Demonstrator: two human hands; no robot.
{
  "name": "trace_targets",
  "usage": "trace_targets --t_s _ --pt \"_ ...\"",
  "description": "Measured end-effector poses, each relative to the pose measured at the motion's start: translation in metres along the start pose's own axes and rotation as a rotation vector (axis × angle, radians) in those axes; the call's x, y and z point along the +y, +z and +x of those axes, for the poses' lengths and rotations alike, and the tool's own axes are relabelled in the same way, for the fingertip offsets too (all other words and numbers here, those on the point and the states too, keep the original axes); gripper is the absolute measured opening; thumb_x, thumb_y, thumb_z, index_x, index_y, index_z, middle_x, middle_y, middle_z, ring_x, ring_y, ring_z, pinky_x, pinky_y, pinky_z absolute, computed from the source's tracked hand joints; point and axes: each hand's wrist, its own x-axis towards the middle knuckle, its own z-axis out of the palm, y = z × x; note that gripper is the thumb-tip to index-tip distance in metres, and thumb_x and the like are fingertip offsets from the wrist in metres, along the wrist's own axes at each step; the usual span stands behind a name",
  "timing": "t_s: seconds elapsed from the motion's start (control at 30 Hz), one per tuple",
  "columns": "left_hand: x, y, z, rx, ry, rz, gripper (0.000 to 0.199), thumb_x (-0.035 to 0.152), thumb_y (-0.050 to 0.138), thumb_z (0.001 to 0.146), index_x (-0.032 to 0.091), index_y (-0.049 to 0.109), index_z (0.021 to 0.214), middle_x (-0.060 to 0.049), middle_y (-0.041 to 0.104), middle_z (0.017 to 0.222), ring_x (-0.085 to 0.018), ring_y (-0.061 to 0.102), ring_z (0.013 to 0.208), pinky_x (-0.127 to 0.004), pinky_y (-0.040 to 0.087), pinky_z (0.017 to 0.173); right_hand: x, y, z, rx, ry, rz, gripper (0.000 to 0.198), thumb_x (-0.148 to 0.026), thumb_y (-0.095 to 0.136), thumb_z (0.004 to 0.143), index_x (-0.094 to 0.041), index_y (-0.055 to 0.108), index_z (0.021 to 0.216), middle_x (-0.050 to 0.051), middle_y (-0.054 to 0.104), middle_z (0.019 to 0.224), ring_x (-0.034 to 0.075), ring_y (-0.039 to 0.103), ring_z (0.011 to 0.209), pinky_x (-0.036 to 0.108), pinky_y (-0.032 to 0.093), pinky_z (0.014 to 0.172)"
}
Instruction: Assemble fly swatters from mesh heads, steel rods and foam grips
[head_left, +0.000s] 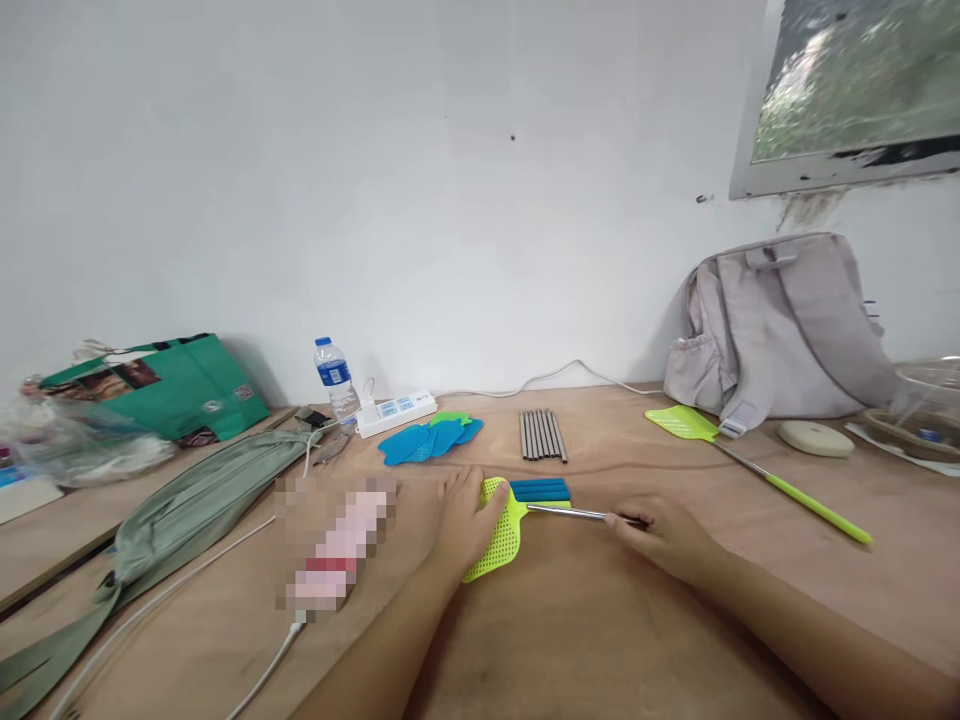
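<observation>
A yellow-green perforated fly swatter head (504,548) lies in front of me on the wooden table. My left hand (466,512) grips its left side, the thumb across the top and the other fingers partly hidden. In my right hand (660,532), closed fingers hold a thin metal rod (566,513), whose left end meets the neck of the swatter head. Just beyond are several blue handle tubes (541,489) in a row. Farther back lie several metal tubes (543,436) side by side and a pile of blue swatter heads (427,440), with green ones (450,417) behind.
On the right lies a complete green fly swatter (814,508), near a grey backpack (787,330) and a pale round object (815,438). A power strip (397,412), water bottle (335,375), green bag (187,385) and grey-green pouch (202,490) are left. A cable (270,665) runs to a blurred pink object (341,550).
</observation>
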Motion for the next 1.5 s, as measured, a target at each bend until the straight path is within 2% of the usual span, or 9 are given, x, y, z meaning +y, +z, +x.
trace_targets --t_s 0.2,0.3,0.43,0.87,1.2,1.33,1.5 --pt "0.004 -0.002 -0.002 -0.032 0.136 0.231 0.032 0.047 0.032 0.084 0.020 0.043 0.071 -0.005 0.053 0.081 -0.021 0.048 0.080 -0.033 0.035 0.068 0.013 -0.013 0.000 0.044 -0.143 -0.289 0.028 -0.030 0.043 0.076 -0.017 0.046 0.051 -0.001 0.048 0.047 0.009 0.039 0.046 0.024 0.019 0.048" --pt "0.007 -0.002 -0.004 -0.042 0.189 0.310 0.033 0.048 0.032 0.084 0.019 0.045 0.074 -0.006 0.054 0.082 -0.022 0.049 0.080 -0.033 0.035 0.067 0.018 -0.015 -0.001 0.049 -0.175 -0.338 0.024 -0.026 0.046 0.072 -0.017 0.050 0.051 0.000 0.052 0.047 0.009 0.041 0.045 0.023 0.021 0.048" --pt "0.010 -0.002 -0.007 -0.059 0.159 0.331 0.035 0.049 0.031 0.084 0.019 0.046 0.076 -0.007 0.055 0.082 -0.023 0.050 0.080 -0.033 0.036 0.066 0.020 -0.014 -0.001 0.071 -0.172 -0.325 0.022 -0.025 0.048 0.071 -0.018 0.052 0.050 0.000 0.053 0.046 0.009 0.043 0.044 0.022 0.022 0.047" --pt "0.020 0.005 -0.017 -0.001 0.132 0.281 0.030 0.046 0.038 0.082 0.019 0.048 0.075 -0.007 0.054 0.080 -0.024 0.048 0.081 -0.036 0.036 0.069 0.022 -0.026 -0.001 -0.002 -0.243 -0.310 0.023 -0.025 0.049 0.071 -0.018 0.047 0.049 -0.001 0.052 0.045 0.009 0.042 0.042 0.022 0.024 0.046" --pt "0.025 0.010 -0.026 0.065 0.103 0.202 0.030 0.048 0.039 0.082 0.019 0.047 0.076 -0.007 0.053 0.083 -0.023 0.046 0.082 -0.037 0.036 0.071 0.024 -0.035 -0.005 -0.030 -0.223 -0.331 0.030 -0.033 0.048 0.074 -0.020 0.043 0.048 -0.002 0.046 0.044 0.010 0.040 0.043 0.023 0.026 0.047" --pt "0.026 0.010 -0.029 0.095 0.092 0.087 0.024 0.043 0.042 0.082 0.020 0.045 0.079 -0.004 0.052 0.082 -0.022 0.046 0.081 -0.037 0.036 0.072 0.024 -0.036 -0.005 -0.038 -0.222 -0.301 0.030 -0.035 0.047 0.074 -0.021 0.044 0.048 -0.002 0.044 0.043 0.009 0.038 0.042 0.024 0.026 0.046" --pt "0.024 0.009 -0.033 0.143 0.054 -0.071 0.017 0.037 0.045 0.080 0.020 0.043 0.084 -0.004 0.052 0.086 -0.021 0.047 0.086 -0.037 0.036 0.075 0.026 -0.037 -0.006 -0.009 -0.304 -0.332 0.027 -0.032 0.048 0.077 -0.020 0.049 0.052 -0.002 0.043 0.043 0.008 0.038 0.042 0.023 0.028 0.046"
